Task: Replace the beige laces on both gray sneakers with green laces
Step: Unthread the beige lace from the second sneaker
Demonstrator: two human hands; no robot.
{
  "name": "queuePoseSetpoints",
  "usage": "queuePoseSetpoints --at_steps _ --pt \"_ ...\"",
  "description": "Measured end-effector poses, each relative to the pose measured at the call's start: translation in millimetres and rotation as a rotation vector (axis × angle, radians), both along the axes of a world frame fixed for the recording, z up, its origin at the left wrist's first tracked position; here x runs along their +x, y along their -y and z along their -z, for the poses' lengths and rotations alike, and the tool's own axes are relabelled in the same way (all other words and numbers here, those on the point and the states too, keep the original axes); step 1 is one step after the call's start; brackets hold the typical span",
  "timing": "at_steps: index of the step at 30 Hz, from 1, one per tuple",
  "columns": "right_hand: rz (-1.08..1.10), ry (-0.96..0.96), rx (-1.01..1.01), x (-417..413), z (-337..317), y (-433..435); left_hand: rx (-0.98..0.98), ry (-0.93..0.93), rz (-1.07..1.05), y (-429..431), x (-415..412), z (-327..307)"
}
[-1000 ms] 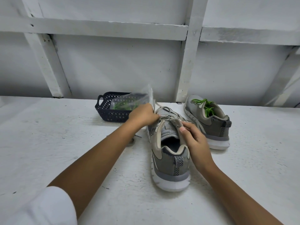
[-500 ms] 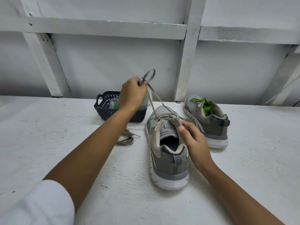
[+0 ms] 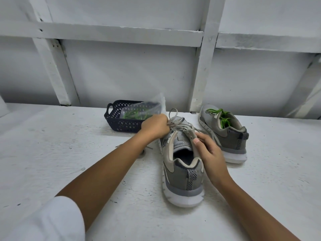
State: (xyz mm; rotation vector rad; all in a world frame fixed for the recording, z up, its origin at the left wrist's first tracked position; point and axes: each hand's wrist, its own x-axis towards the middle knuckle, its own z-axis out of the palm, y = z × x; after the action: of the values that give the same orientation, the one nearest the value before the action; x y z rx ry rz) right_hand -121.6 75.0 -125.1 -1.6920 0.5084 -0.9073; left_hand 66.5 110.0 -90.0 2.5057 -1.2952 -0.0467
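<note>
sleeve (image 3: pixel 43 221), white, cut off at my lower left corner. further along the bench (image 3: pixel 52 145) a dark basket (image 3: pixel 111 117) holds a clear bag (image 3: pixel 147 106) with green laces (image 3: pixel 137 114) inside, too blurred to count. my left grip (image 3: pixel 154 126) is curled, pinching the beige lace (image 3: pixel 175 112) at the front eyelets of the near sneaker (image 3: pixel 182 174); its fingertips are hidden. a loose lace end (image 3: pixel 119 145) peeks from behind that forearm. my right grip (image 3: pixel 210 153) clasps the sneaker's right collar, thumb on top. the far sneaker (image 3: pixel 232 136) stands just beside, green-laced, partly behind that grip.
</note>
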Motion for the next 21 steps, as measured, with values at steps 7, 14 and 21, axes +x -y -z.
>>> queuePoseSetpoints --at_steps 7,14,21 --pt "0.002 -0.014 -0.022 0 -1 1 -0.452 -0.024 -0.096 -6 1 -32" --pt "0.003 -0.014 -0.038 0 0 1 -0.236 -0.112 0.012 -8 -3 -29" --pt "-0.004 -0.016 -0.034 1 0 1 0.003 -0.074 0.046 -4 2 -7"
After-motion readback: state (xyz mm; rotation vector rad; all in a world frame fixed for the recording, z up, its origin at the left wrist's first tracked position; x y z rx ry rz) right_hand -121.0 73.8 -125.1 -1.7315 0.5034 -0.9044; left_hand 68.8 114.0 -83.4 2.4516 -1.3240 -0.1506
